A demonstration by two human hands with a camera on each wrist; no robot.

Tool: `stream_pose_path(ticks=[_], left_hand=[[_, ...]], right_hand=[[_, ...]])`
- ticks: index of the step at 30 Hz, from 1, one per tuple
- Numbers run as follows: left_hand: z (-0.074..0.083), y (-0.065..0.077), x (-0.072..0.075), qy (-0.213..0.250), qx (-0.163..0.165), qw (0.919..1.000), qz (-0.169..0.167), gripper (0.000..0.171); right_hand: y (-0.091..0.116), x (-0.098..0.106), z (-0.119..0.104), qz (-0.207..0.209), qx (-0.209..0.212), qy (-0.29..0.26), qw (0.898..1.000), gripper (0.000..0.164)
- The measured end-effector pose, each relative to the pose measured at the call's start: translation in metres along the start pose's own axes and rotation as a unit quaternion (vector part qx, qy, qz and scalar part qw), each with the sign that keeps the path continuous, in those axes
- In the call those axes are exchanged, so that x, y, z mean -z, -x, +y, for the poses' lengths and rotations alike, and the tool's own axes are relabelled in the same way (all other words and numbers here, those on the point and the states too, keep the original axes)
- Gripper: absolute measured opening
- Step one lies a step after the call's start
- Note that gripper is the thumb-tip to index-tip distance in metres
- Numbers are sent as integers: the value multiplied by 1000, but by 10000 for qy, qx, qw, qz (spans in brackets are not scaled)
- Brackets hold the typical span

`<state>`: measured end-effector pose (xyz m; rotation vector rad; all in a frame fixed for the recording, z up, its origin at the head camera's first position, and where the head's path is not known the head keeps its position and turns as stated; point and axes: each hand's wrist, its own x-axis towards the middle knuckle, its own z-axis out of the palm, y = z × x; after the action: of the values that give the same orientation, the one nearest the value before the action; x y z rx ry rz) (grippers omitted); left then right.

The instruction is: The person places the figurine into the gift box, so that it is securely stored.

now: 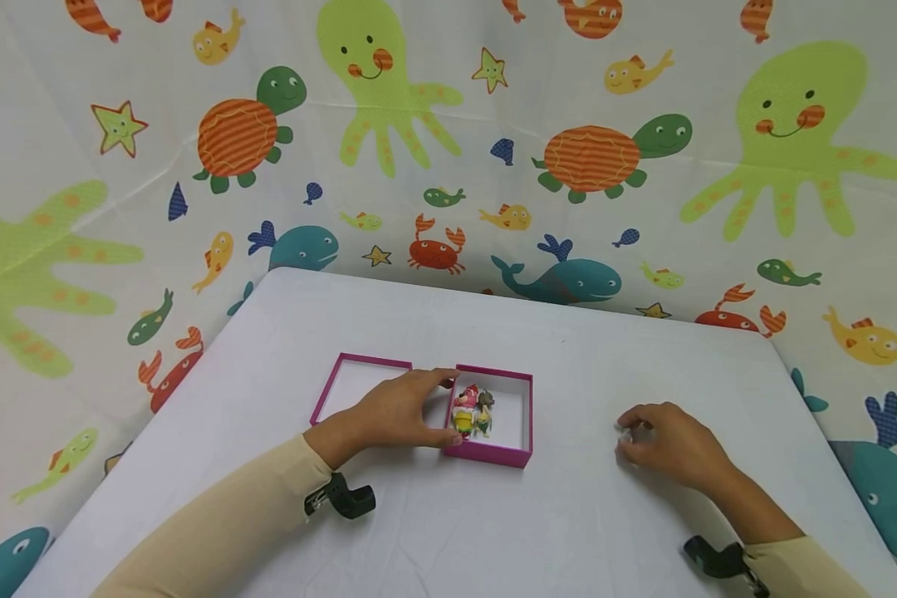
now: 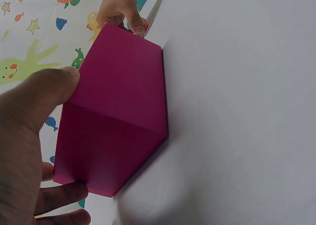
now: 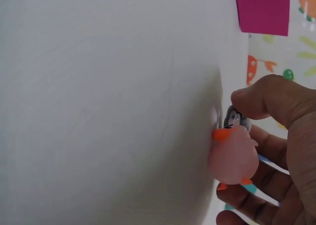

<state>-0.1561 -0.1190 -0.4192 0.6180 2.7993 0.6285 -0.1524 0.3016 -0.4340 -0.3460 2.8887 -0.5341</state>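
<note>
A magenta box (image 1: pixel 493 454) with a white inside lies open side up on the table. My left hand (image 1: pixel 396 409) grips it at its left end, the thumb on the near wall and the fingers at the far side. Inside, against the left wall, lie a red, white and yellow figurine (image 1: pixel 464 413) and a smaller grey and green figurine (image 1: pixel 485 413). Well to the right of the box, my right hand (image 1: pixel 676 444) pinches a small pink figurine (image 3: pixel 233 158) with orange feet and a grey part at its top, low over the table.
A second magenta-rimmed tray (image 1: pixel 374 360), likely the box's lid, lies left of the box, partly hidden by my left hand. The white table (image 1: pixel 568 531) ends at a curtain (image 1: pixel 433 183) printed with sea animals.
</note>
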Motion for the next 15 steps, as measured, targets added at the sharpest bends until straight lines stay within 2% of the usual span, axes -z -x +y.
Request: stream_pose_path(ticks=[5, 15], left_hand=[[0, -1, 0, -7, -6, 10000, -17, 102], [-1, 0, -1, 20, -56, 10000, 34, 101]], right_hand=[[-3, 1, -7, 84, 187, 54, 9998, 30], [-14, 9, -25, 530, 536, 11, 9972, 30]])
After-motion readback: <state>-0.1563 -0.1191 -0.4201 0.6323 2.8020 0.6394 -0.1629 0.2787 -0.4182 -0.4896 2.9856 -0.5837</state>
